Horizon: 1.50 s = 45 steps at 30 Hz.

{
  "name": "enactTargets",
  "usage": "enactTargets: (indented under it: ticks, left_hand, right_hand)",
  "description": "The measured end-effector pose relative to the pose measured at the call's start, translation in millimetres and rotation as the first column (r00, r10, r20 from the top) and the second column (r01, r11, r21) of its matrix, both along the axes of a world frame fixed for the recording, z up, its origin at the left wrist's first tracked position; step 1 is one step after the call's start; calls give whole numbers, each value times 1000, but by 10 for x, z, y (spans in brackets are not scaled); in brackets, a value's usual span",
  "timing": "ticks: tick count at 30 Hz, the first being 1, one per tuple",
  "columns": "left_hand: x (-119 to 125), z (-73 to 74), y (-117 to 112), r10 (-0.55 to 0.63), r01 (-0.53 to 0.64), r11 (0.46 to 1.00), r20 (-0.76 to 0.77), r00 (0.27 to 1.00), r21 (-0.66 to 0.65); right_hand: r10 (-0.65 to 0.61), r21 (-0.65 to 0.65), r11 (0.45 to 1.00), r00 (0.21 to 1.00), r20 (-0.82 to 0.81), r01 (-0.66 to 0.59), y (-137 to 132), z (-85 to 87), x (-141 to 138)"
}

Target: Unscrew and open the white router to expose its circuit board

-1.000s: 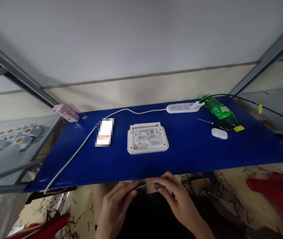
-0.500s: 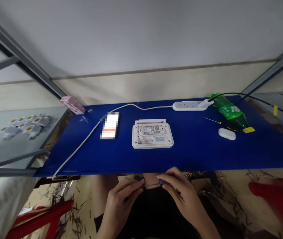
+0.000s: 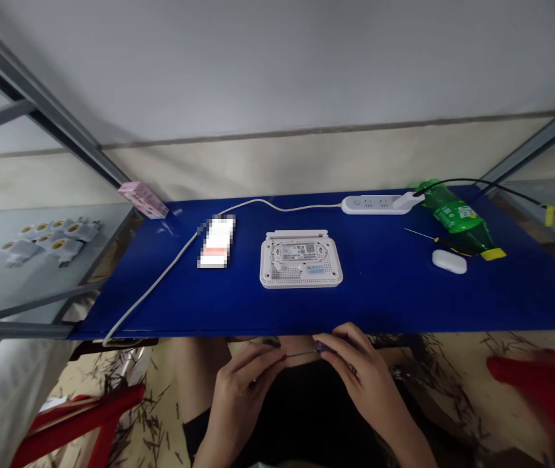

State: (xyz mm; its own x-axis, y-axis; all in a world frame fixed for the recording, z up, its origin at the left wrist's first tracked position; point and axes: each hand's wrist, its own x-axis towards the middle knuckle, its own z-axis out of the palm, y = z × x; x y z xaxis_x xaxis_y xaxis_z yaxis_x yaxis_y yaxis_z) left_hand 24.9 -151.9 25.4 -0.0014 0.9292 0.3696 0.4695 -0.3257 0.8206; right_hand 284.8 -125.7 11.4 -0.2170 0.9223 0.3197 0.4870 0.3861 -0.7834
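Over my lap, just below the table's front edge, my two hands hold a screwdriver (image 3: 301, 353) level between them. Its dark purple handle is in my right hand (image 3: 362, 374), fingers closed round it. My left hand (image 3: 245, 383) pinches the far end of the thin metal shaft; a bit of red and something dark show at those fingertips, too small to make out. Beyond my hands a white router (image 3: 301, 281) lies upside down on the blue table (image 3: 379, 286), its labelled base up and its antenna folded along the back.
A phone (image 3: 216, 244) and a white power strip (image 3: 375, 205) with its cable lie on the table. At the right are a green bottle (image 3: 457, 218), a white case (image 3: 449, 262) and a thin needle-like piece (image 3: 421, 234). A pink box (image 3: 143, 199) stands back left. Metal posts flank the table.
The camera view has shifted slightly. Both hands keep the screwdriver between them, and it has risen a little in the picture.
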Motion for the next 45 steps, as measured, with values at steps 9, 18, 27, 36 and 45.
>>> enactTargets:
  ticks: [9, 18, 27, 36, 45]
  left_hand:
    - [157, -89, -26, -93, 97, 993, 57, 994, -73]
    - [111, -73, -19, -28, 53, 928, 74, 997, -370]
    - [72, -41, 6, -136, 169, 835, 101, 986, -524]
    - [136, 36, -11, -176, 148, 872, -15, 984, -467]
    - [262, -42, 82, -224, 205, 941, -43, 974, -268]
  right_hand:
    - [148, -84, 986, 986, 73, -141, -121, -5, -147]
    - [191, -111, 977, 980, 58, -183, -138, 6, -155]
    - [185, -161, 970, 983, -11, -185, -149, -127, -150]
    - [220, -133, 969, 973, 72, -209, -159, -64, -127]
    - [194, -33, 981, 972, 131, -191, -36, -80, -71]
